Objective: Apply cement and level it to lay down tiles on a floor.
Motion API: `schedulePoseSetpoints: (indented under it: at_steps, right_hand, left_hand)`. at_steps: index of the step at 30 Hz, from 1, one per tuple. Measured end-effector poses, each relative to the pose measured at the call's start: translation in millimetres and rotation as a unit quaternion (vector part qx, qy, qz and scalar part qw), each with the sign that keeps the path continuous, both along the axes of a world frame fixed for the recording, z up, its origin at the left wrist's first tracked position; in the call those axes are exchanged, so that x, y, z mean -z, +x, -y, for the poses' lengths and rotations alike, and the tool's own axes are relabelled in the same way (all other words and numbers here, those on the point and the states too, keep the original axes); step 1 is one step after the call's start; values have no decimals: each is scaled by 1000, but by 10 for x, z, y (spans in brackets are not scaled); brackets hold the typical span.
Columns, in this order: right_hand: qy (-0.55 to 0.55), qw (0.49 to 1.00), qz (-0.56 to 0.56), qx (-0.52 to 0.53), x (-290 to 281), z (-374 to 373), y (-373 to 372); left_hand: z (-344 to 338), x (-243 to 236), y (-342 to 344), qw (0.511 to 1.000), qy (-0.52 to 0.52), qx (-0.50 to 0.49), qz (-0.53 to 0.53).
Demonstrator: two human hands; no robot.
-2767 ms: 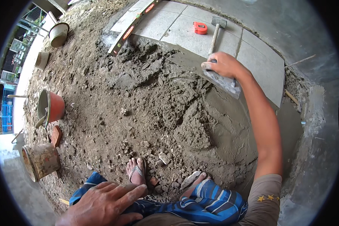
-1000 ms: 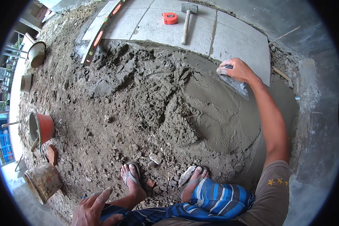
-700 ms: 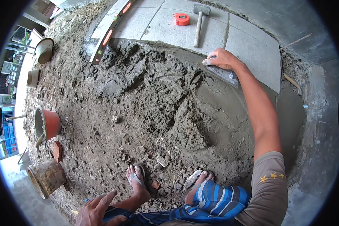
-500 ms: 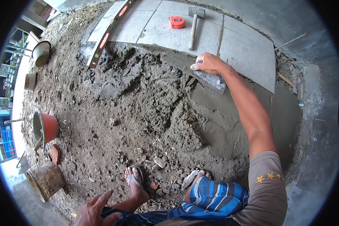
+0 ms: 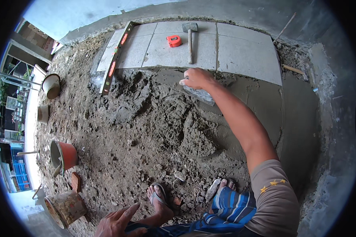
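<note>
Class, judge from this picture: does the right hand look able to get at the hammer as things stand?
Probably yes: the hammer lies with its handle toward the right hand, nothing visible between them. But that hand holds a trowel, which would likely need setting down first.

Soft daylight, faint shadows; the pale strip (image 5: 31, 130) glares at nine o'clock. Fisheye bends the tiles (image 5: 245, 51) at twelve, corners black
</note>
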State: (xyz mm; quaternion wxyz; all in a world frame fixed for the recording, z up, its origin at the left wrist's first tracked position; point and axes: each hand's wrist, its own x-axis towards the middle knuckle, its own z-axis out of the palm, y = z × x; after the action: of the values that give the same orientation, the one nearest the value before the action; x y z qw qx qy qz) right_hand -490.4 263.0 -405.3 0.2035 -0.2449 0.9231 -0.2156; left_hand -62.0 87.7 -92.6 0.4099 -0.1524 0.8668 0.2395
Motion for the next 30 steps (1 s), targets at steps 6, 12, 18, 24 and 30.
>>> schedulePoseSetpoints:
  at_steps: [6, 12, 18, 24, 30]
  right_hand:
    - [87, 981, 77, -156, 26, 616, 144]
    - [-8, 992, 16, -128, -326, 227, -324]
    - [32, 988, -28, -148, -424, 906, -620]
    - [129, 988, -17, -78, -197, 1461, -617]
    - [216, 966, -24, -136, -219, 889, -920]
  left_hand:
    - [39, -96, 111, 996, -82, -40, 22]
    - [212, 48, 144, 998, -20, -59, 14]
    - [288, 13, 133, 997, -37, -70, -7]
    - [298, 16, 104, 997, 15, -69, 7]
    - [322, 55, 79, 999, 40, -30, -6]
